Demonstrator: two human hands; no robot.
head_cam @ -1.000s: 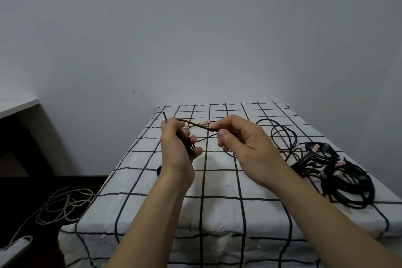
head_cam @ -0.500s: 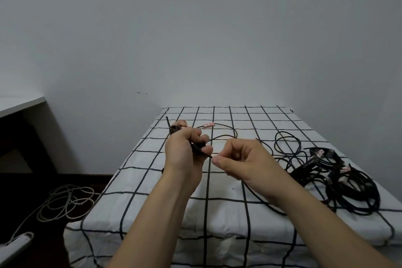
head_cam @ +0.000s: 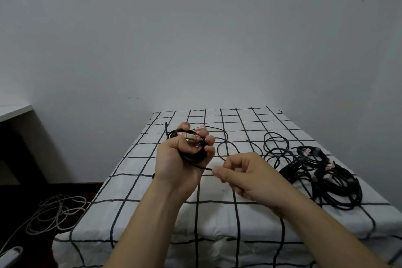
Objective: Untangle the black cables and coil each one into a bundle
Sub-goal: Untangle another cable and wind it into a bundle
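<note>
- L: left hand (head_cam: 178, 159) above the counter's (head_cam: 152, 213) middle, fingers curled round a small coil (head_cam: 193, 155) of black cable. A white/red tag (head_cam: 189, 136) shows at the coil's top.
- R: right hand (head_cam: 245, 174) also above the counter's middle, thumb + forefinger pinching the strand (head_cam: 203, 167) that runs out from the coil. Other fingers loosely curled.
- Loose loops (head_cam: 276, 146) of black cable lie flat on the counter's far-right part.
- Pile of black cables (head_cam: 335, 180), tangled and w/ tagged plugs, sits on the counter's right edge.
- Counter has a white cloth w/ a black grid.
- White cord (head_cam: 54, 213) is heaped on the floor, left of the counter.
</note>
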